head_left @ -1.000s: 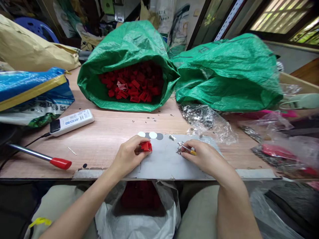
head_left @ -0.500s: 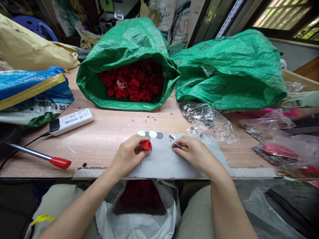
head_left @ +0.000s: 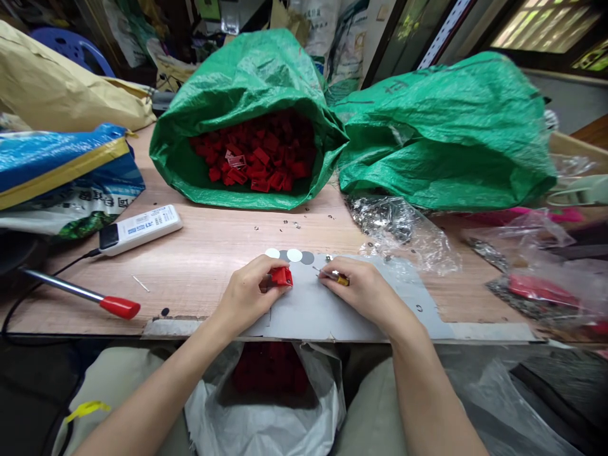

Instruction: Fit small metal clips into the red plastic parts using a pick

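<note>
My left hand (head_left: 247,291) is closed round a small red plastic housing (head_left: 282,277), its open end facing right. Across from it, my right hand (head_left: 354,285) grips a small screwdriver (head_left: 341,279) with a yellow and dark handle. The thin metal tip points left toward the red housing, with a gap between them. Both hands are over a grey mat (head_left: 304,316) at the table's front edge. Tiny metal pieces (head_left: 329,258) lie just beyond my right hand, partly hidden by it.
A green sack (head_left: 247,69) holds many red housings; another green sack (head_left: 441,133) lies right. Clear bags of metal parts (head_left: 394,221) sit before it. At left are a white device (head_left: 142,229) and a red-tipped lever (head_left: 120,307). A pale bag (head_left: 266,430) hangs below the edge.
My right hand has moved left with the screwdriver, nearer to the red housing. A small dark ring on the mat now shows beside my right forearm. My left hand keeps its hold.
</note>
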`<control>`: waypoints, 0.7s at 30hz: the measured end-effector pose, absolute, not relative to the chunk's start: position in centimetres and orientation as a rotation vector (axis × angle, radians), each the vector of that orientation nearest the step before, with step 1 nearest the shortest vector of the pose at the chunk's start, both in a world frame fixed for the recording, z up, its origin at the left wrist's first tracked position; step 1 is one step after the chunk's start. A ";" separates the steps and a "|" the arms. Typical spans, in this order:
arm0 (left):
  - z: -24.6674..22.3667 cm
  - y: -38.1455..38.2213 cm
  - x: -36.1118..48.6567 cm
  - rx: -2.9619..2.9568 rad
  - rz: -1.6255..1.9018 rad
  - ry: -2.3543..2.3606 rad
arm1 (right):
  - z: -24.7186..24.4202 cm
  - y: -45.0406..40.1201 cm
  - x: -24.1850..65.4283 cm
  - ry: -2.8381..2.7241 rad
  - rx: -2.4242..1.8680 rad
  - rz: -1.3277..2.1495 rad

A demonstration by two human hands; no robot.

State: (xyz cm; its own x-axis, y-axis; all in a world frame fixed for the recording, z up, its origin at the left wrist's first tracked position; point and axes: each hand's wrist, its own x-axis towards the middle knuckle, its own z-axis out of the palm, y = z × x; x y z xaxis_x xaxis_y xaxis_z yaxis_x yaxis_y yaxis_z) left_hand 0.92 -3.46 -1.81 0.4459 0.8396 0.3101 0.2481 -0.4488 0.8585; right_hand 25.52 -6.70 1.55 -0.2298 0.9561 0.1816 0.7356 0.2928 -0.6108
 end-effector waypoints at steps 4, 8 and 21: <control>-1.7 -3.5 0.9 1.955 0.982 0.928 | 1.6 -6.7 26.2 -2.000 -1.609 0.479; -1.6 -3.5 0.9 1.965 0.977 0.944 | 1.4 -6.8 25.7 -1.970 -1.794 0.417; -1.5 -3.4 0.9 1.899 0.958 0.920 | 1.6 -6.7 22.4 -1.868 -1.863 0.578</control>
State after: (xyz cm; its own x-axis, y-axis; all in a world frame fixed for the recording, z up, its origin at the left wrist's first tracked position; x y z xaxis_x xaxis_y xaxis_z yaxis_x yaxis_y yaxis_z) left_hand 0.89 -3.44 -1.49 0.4485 0.8497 0.2773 0.2432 -0.4146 0.8769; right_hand 22.44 -6.75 1.65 0.0020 0.9999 0.0140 0.8172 0.0064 -0.5764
